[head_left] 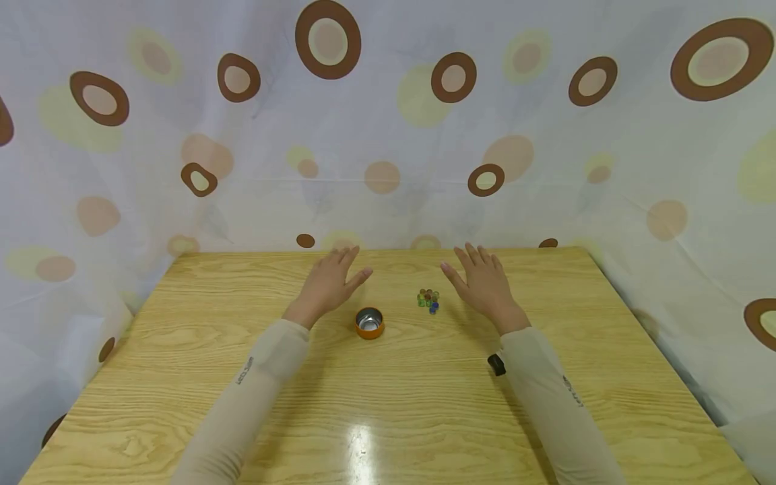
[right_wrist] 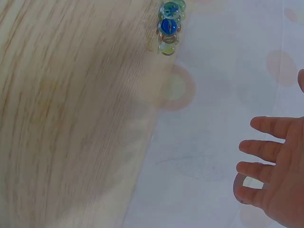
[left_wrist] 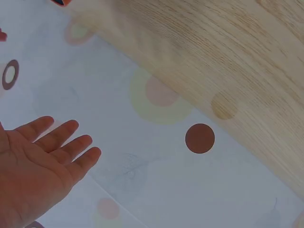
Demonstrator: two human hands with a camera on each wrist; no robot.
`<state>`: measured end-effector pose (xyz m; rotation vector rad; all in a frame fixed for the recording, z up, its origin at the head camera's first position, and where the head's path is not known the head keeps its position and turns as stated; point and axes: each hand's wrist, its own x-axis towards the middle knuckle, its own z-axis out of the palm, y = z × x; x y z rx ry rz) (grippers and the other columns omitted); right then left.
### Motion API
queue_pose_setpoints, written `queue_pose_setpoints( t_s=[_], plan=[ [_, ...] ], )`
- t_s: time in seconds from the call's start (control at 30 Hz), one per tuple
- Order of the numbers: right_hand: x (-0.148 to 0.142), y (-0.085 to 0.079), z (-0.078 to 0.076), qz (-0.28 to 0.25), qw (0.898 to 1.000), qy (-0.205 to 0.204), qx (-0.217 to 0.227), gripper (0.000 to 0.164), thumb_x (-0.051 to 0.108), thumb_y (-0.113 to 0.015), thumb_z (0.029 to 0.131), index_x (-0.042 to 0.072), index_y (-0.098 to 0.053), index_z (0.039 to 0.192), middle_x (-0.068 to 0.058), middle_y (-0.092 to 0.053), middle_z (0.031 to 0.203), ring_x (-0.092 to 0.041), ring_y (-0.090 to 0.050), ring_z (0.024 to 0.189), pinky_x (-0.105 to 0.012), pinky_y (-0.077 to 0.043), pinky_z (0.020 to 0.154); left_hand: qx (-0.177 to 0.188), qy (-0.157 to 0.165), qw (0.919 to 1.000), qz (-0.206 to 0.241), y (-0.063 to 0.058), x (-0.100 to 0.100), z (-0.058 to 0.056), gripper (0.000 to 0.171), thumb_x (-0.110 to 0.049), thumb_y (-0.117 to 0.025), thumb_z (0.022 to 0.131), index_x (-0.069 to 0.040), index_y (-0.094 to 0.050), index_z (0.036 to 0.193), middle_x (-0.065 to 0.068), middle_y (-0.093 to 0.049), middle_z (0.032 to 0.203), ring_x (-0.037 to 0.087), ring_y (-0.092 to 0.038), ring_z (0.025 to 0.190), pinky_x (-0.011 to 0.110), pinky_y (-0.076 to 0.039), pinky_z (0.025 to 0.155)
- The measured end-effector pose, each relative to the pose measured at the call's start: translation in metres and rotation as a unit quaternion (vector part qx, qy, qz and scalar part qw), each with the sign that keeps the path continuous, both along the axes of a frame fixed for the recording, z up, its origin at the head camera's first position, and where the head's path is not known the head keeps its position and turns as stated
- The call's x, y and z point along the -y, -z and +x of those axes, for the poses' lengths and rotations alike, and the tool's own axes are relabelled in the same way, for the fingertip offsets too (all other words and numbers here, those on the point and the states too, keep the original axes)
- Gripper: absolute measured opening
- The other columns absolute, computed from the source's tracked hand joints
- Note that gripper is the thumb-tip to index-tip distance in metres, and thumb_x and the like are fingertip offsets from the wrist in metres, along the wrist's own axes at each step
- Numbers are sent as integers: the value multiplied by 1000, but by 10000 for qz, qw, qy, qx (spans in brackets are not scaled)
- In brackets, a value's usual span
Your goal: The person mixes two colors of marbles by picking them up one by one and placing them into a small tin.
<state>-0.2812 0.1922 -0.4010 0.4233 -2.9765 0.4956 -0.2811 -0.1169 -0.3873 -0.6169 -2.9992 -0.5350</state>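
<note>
So both hands are out over a light wood-grain desk [head_left: 424, 404], and they're pretty relaxed. Left hand [head_left: 328, 279] has its fingers stretched out, thumb pointing off to the side, palm bare in the left wrist view. Right hand [head_left: 485, 286] is basically the mirror image: fingers straight and a bit spread, thumb angled inward toward the middle, and its palm is bare too.

In the gap between them there's a little round bowl [head_left: 370, 334], orange on the outside and shiny metallic inside, sitting upright on the desk. It's closest to the left hand, just beside it and a bit nearer to the person, but not touching. Then there's a small bunch of glass marbles [head_left: 428, 297] farther back and to the right of the bowl, near the right thumb. They're packed together on the desk, well clear of the bowl: greens, yellowish ones, something reddish, plus blue at the near end. The right wrist view shows them as see-through glass with colour inside.

The person's wearing beige sleeves [head_left: 248, 397] with dark lettering, and a small black thing [head_left: 496, 365] pokes out beside the right one; can't tell what it is. Behind the desk hangs a pale sheet [head_left: 364, 121] with brown rings and yellow and peach blobs.
</note>
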Motion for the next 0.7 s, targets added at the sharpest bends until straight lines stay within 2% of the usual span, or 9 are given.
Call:
queue_pose_setpoints(
  t_s=[0.1, 0.23, 0.47, 0.7],
  plan=[
    [1, 0, 1, -27, 10000, -37, -17, 76, 59, -23, 100, 3, -27, 151, -22, -19, 156, -42, -12, 143, -57, -4, 114, -19, 108, 9999, 56, -1, -1, 3, 71, -54, -35, 100, -6, -25, 152, 18, -32, 152, 36, -28, 140, 52, -21, 113],
    [1, 2, 1, 8, 10000, -89, -23, 77, 60, -22, 100, 2, -29, 150, -21, -20, 156, -41, -14, 143, -56, -5, 114, 10, 142, 9999, 69, -2, -1, 6, 70, -53, -36, 101, -6, -25, 152, 18, -36, 150, 36, -32, 138, 51, -23, 113],
    [3, 4, 2, -27, 9998, -176, -44, 76, 60, -23, 100, 3, -31, 149, -20, -23, 156, -41, -15, 143, -56, -7, 114, 211, 169, 9996, 42, -2, -1, 12, 73, -54, -37, 100, -4, -27, 151, 19, -37, 149, 37, -34, 137, 51, -25, 112],
    [6, 2, 7, 2, 9997, -252, -24, 68, 52, -30, 102, 2, -32, 149, -21, -24, 155, -41, -17, 143, -56, -10, 114, 454, 353, 9980, 267, 0, -1, 17, 71, -52, -42, 99, -3, -31, 149, 19, -39, 147, 38, -35, 136, 51, -28, 110]
  ],
)
